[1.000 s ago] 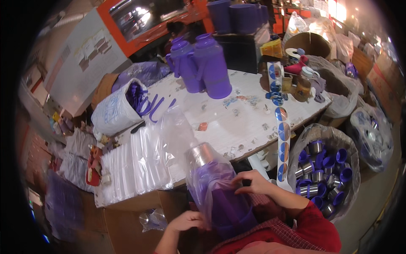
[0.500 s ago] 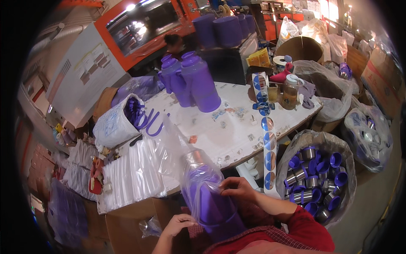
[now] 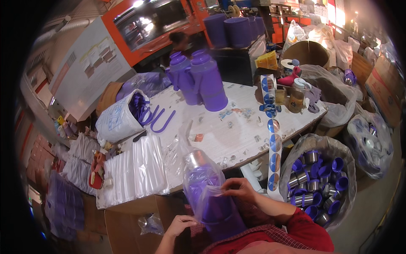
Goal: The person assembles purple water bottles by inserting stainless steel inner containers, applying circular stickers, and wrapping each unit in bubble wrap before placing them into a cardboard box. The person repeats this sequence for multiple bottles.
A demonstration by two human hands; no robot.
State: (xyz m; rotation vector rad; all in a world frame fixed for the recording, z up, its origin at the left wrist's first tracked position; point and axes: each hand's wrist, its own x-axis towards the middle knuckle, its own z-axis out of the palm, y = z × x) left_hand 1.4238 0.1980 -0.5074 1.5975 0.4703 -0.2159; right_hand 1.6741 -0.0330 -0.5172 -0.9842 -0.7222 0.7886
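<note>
Right in front of me stands a large purple vacuum jug (image 3: pixel 218 213) with a silver metal cup (image 3: pixel 196 158) at its top end, tilted toward the table. A clear plastic bag (image 3: pixel 190 181) is drawn over the cup and the upper part of the jug. My right hand (image 3: pixel 240 189) pinches the bag's film at the jug's right side. Lower down on the left, my left hand (image 3: pixel 182 224) has its fingers closed on the bag's edge. Two more purple jugs (image 3: pixel 210 84) stand upright on the white table (image 3: pixel 237 131).
A stack of flat clear bags (image 3: pixel 137 169) lies at the table's left, below a white sack (image 3: pixel 118 122) of purple handles. A strip of round stickers (image 3: pixel 275 142) hangs over the right edge. Beside it stands a lined container of purple-and-silver cups (image 3: pixel 315 186). An open cardboard box (image 3: pixel 122 224) is at lower left.
The bag's loose upper end, earlier spread left over the flat bags, now stands narrower above the cup. Both hands keep nearly the same places on the film. The whole view has shifted slightly.
</note>
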